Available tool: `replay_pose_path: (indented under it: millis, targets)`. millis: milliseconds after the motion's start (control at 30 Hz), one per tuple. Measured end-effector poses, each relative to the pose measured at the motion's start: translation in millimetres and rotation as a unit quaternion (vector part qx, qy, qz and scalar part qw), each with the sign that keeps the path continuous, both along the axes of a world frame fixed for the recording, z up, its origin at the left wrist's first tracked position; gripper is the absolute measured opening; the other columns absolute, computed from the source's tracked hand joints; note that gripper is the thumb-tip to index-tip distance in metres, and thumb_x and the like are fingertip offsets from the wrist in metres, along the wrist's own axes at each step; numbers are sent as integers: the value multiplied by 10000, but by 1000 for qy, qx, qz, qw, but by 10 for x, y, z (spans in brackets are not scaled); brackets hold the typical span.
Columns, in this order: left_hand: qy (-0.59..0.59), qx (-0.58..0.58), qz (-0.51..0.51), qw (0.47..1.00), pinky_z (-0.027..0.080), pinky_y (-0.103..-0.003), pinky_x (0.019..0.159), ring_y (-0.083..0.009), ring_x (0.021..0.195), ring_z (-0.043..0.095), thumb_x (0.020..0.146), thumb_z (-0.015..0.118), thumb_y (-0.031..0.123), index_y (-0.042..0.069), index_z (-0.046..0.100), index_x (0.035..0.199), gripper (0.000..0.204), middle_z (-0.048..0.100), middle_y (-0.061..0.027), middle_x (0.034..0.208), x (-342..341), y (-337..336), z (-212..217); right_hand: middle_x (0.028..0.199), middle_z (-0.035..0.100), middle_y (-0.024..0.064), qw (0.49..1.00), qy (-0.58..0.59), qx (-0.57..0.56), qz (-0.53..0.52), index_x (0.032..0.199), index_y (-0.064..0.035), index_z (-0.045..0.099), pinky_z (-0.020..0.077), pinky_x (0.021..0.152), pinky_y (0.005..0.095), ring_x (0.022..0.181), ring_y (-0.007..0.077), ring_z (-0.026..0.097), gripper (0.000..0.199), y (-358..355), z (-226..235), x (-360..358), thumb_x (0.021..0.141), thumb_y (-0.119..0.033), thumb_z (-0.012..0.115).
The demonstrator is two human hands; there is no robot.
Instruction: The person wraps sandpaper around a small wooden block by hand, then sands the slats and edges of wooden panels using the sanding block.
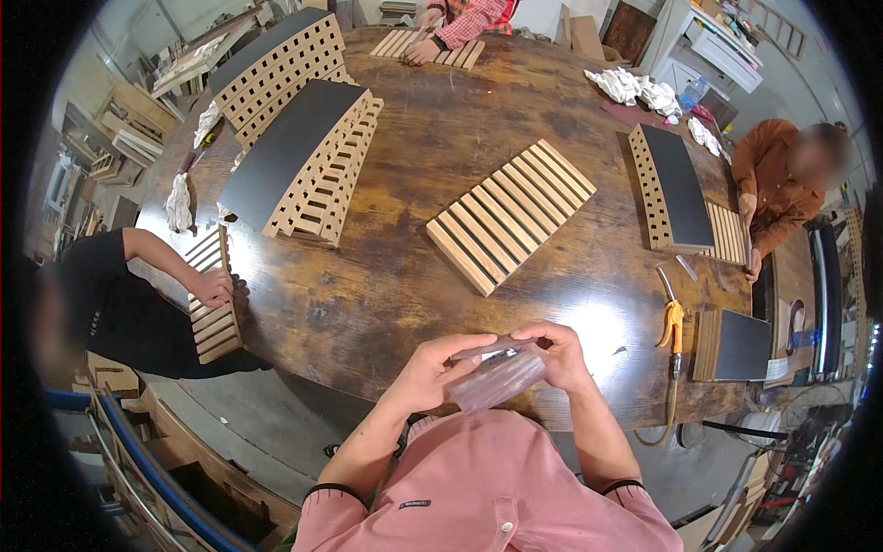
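While the thin, mauve-brown, flexible sheet (499,383) is held up above the near edge of the tabletop, in front of the wearer's pink shirt (487,478), its bending looks, as a judgement, only partly done: the upper edge turns over, the lower part hangs curved, and a gap shows between, so pressing it flat seems left. The left hand (430,373) grips one upper end and the right hand (559,357) the other, the fingers of both closed on the sheet. Just beyond, one pale wooden slatted panel with dark grooves (510,216) lies alone on the brown, mottled tabletop (391,304), touched by nobody; whether its surface is finished cannot be told. Counting outward, there is one sheet, and there are four slatted panels lying slats up: this one and three under the hands of three co-workers, at the left (213,288), far (423,51) and right (750,230) edges. Black-faced wooden stacks number four: two at the left (299,147), one at the right (676,189) and a smaller one (743,347) near the lower right. One yellow air gun (675,324) lies beside that smaller stack; the white crumpled cloths (618,86) bunch together too much for a sure count.
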State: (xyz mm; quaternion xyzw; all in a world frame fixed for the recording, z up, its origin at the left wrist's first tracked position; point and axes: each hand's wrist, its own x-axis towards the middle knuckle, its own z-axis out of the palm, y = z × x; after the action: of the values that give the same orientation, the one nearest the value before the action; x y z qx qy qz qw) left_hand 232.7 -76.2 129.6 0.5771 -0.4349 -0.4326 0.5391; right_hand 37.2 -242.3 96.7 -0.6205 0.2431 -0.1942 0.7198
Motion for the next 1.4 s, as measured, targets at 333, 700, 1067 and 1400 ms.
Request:
replay_pose_path:
  millis: [333, 700, 1067, 1400]
  targets:
    - [-43, -32, 44, 998, 570, -333, 829, -225, 953, 715, 935, 745, 2, 61, 706, 1310, 382, 737, -139, 1071, -146, -12, 24, 1304, 721, 138, 998, -34, 38, 48, 1170, -10, 774, 557, 983, 326, 1146, 210, 695, 335, -122, -23, -10, 877, 138, 706]
    - [-164, -79, 64, 981, 577, -367, 844, -298, 1028, 722, 752, 843, -16, 87, 654, 1305, 593, 712, -141, 1153, -106, 118, -68, 1230, 732, 152, 990, 22, 107, 84, 1303, -6, 672, 589, 936, 343, 1130, 226, 705, 430, -70, 20, 31, 906, 160, 667]
    - [-54, 25, 44, 997, 559, -355, 816, -245, 939, 724, 982, 719, 67, 72, 637, 1277, 306, 727, -162, 1069, -175, 82, -20, 1246, 743, 144, 998, -9, 21, 53, 1094, -19, 790, 571, 957, 322, 1119, 227, 715, 385, -32, -91, -45, 846, 231, 634]
    - [-39, 68, 128, 989, 538, -292, 794, -127, 919, 669, 955, 723, 21, 23, 620, 1238, 301, 707, -91, 1055, -295, 65, 20, 1322, 710, 111, 995, 15, 27, 94, 1093, -34, 798, 528, 794, 238, 958, 91, 657, 253, -99, 49, -19, 909, 92, 678]
